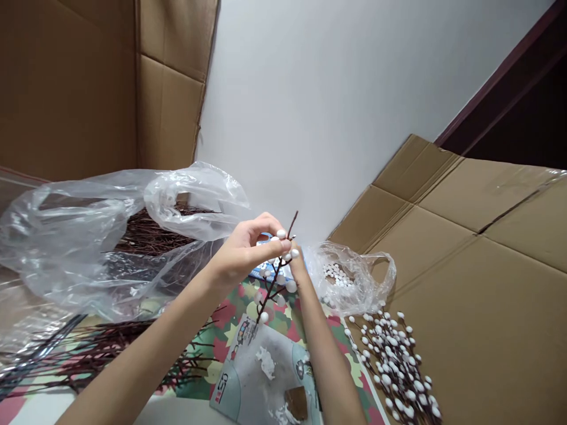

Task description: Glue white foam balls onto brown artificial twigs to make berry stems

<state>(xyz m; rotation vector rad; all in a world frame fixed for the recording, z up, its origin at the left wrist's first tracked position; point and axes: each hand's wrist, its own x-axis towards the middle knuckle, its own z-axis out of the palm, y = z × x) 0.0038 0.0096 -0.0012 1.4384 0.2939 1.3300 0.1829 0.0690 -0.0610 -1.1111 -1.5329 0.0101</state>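
Observation:
In the middle of the head view, my left hand [245, 241] is closed in a pinch near the upper part of a brown twig [271, 287]. The twig leans upright, with white oval buds on its side shoots. One white bud [281, 234] sits right at my left fingertips. My right hand [297, 260] is behind the twig, close to a blue tray [256, 274] of white buds; its fingers are mostly hidden. Below the twig lies a pale printed board [248, 366] bearing a smear of white paste [266, 362] and a small brown block [296, 403].
Bare brown twigs [106, 354] lie left on the patterned cloth [221, 336]. Clear plastic bags [66, 236] hold more twigs behind them. At right are a bag of white buds [339, 275] and a pile of budded twigs [398, 366]. Cardboard [478, 295] flanks the table.

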